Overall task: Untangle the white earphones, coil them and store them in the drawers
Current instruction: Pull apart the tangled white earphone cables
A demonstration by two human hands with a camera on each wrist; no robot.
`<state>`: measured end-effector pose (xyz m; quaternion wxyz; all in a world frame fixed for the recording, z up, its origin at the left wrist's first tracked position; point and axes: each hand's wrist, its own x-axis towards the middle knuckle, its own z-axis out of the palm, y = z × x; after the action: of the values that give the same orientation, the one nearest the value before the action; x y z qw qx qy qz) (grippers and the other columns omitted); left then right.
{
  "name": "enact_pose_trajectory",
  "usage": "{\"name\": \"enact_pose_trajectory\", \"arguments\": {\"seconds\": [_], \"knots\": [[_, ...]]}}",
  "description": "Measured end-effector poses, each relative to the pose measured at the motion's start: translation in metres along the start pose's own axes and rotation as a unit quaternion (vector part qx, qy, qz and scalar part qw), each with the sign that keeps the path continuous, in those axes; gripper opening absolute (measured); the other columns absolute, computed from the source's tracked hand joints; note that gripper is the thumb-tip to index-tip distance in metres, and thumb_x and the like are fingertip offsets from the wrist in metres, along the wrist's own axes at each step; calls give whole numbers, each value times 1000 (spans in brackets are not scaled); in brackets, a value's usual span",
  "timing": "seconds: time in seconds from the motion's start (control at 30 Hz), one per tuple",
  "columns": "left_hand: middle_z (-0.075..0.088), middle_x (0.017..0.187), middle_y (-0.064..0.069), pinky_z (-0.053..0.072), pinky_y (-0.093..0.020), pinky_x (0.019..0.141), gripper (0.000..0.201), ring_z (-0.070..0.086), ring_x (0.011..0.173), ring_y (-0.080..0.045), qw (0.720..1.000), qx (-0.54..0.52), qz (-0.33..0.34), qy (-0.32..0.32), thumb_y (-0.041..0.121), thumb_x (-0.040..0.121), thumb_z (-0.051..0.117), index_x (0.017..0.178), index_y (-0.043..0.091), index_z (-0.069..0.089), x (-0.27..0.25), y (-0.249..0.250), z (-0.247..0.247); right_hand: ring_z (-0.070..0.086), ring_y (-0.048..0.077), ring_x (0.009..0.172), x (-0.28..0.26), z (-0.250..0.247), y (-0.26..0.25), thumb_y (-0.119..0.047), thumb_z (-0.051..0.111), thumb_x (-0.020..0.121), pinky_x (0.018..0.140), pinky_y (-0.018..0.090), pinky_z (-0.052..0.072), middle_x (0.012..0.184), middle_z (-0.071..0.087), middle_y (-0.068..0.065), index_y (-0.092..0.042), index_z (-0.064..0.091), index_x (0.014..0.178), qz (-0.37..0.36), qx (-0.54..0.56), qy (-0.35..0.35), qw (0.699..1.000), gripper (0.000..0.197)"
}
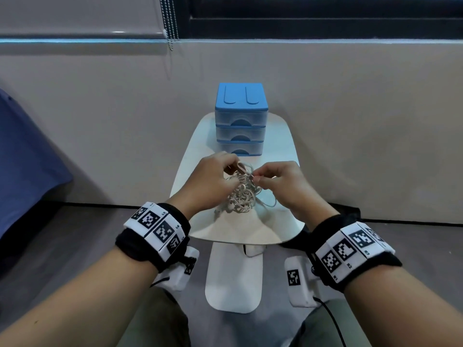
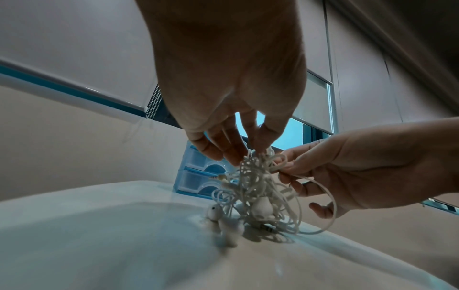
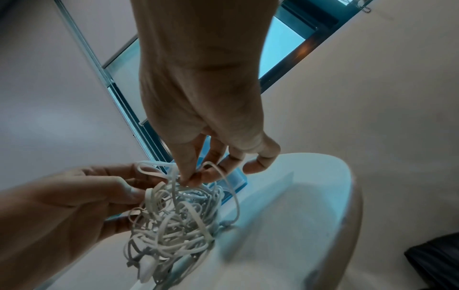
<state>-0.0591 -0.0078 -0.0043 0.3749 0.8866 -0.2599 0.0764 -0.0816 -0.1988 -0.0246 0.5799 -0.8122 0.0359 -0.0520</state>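
A tangled bundle of white earphones (image 1: 241, 194) (image 2: 258, 188) (image 3: 174, 221) hangs over the small white table (image 1: 225, 231), its earbuds (image 2: 216, 213) touching the top. My left hand (image 1: 213, 181) (image 2: 233, 153) pinches cable loops at the top left of the tangle. My right hand (image 1: 278, 179) (image 3: 191, 176) pinches a strand at the top right between thumb and forefinger. The blue three-drawer unit (image 1: 241, 118) stands behind the hands at the table's far end, all drawers closed.
The table (image 3: 310, 196) is narrow, and a beige wall (image 1: 350, 121) stands close behind it. Blue fabric (image 1: 25, 151) lies at the far left. Grey floor (image 1: 75, 246) and the table's white foot (image 1: 234, 279) are below. A dark object (image 3: 437, 261) sits by the table's right.
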Motion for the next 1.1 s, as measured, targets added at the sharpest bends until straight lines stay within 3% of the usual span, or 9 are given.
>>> {"name": "enact_pose_trajectory", "arguments": {"seconds": [0.1,0.17,0.3,0.47,0.6,0.73,0.87,1.0,1.1], "knots": [[70,88,4,49,-23,74,21,64,80,-10,999,-45,-20,-2,1,86,59,91,18,70,0,1,-1,61,11,70,1,1,2,-4,77,86,73,29,52,67,69,-10,-25,78,74,-4,0,26,1000,24],[70,86,6,49,-22,71,25,63,75,-8,997,-66,-33,-1,0,90,56,90,21,69,0,0,-1,64,13,69,3,3,4,-2,78,83,76,38,59,69,71,-4,-25,78,73,-12,-1,48,999,25],[71,87,2,57,-32,77,17,70,78,-18,989,-107,-94,28,2,93,63,94,19,66,0,-6,-1,66,14,68,2,4,7,-4,81,79,80,45,61,70,72,0,-27,77,73,-29,-9,73,997,25],[74,79,2,55,-28,75,14,68,74,-12,992,-56,-109,-11,8,86,76,79,20,73,1,-10,-3,63,6,67,-4,1,7,-5,77,85,72,27,55,66,70,-12,-25,78,74,-49,-41,60,996,23],[76,81,0,51,-25,72,13,69,78,-14,991,-40,-124,-29,11,89,70,81,19,77,1,-2,-4,63,7,68,-5,1,6,-5,77,84,69,23,50,68,71,-9,-24,79,75,-58,-45,62,995,21],[77,83,-7,56,-37,77,24,68,76,-18,985,-95,-136,-47,3,90,60,80,19,76,0,3,-5,57,3,60,-5,-1,4,-5,78,84,56,14,42,72,71,-6,-23,78,76,-50,-15,69,996,19],[78,91,-8,56,-46,91,23,73,92,-28,981,-127,-137,-56,0,88,62,85,18,77,-2,4,-6,62,16,69,-4,-2,4,4,76,80,71,36,53,70,66,5,-18,71,80,-40,57,75,995,23],[77,100,-7,55,-35,94,22,72,100,-24,977,-148,-132,-83,-3,87,66,98,13,76,-5,7,-9,56,20,69,-4,-7,6,4,80,77,67,34,48,73,63,19,-22,66,71,-44,68,70,994,30],[76,95,-2,56,-31,86,19,69,85,-18,980,-137,-111,-93,2,85,74,100,15,74,-6,9,-10,59,22,71,-5,-10,5,5,80,76,72,40,52,87,69,28,-25,64,67,-51,76,67,994,35]]}}
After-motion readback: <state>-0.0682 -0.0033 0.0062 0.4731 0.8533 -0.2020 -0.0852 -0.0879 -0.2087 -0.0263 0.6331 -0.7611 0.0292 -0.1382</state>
